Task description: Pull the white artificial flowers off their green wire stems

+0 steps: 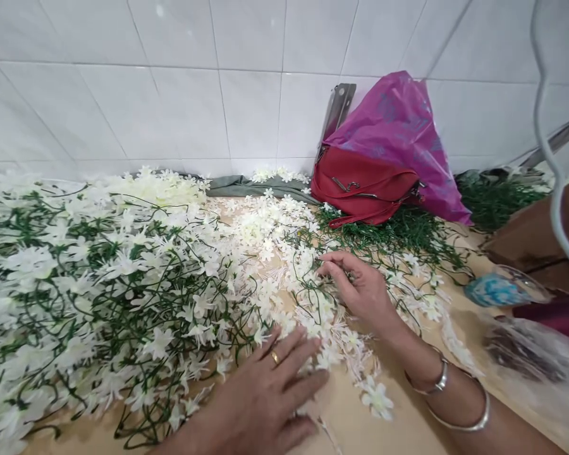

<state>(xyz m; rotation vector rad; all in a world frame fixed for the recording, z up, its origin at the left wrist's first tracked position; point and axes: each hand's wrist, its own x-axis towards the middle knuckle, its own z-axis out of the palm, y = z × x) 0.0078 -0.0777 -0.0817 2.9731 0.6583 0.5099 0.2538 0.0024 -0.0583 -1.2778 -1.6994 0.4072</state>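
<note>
My left hand (277,385), with a gold ring on one finger, is spread low over the table beside the loose white blossoms. Its fingers are apart and nothing is held. Farther forward and to the right, my right hand (358,287) has thumb and forefinger pinched at a thin green artificial flower stem among white petals (308,265); the fingertips partly hide it. Left of both hands lies a large heap of white artificial flowers (156,341) on green stems. Pale thin stamen strands (355,347) and a single white blossom (377,398) lie near my right wrist.
A red handbag (360,180) and a pink plastic bag (403,126) lean at the tiled wall (246,114). Green stems (403,234) lie under them. At right are a blue-and-white packet (495,291), a clear plastic bag (535,360), a brown carton (535,234) and a hanging white cable (543,126).
</note>
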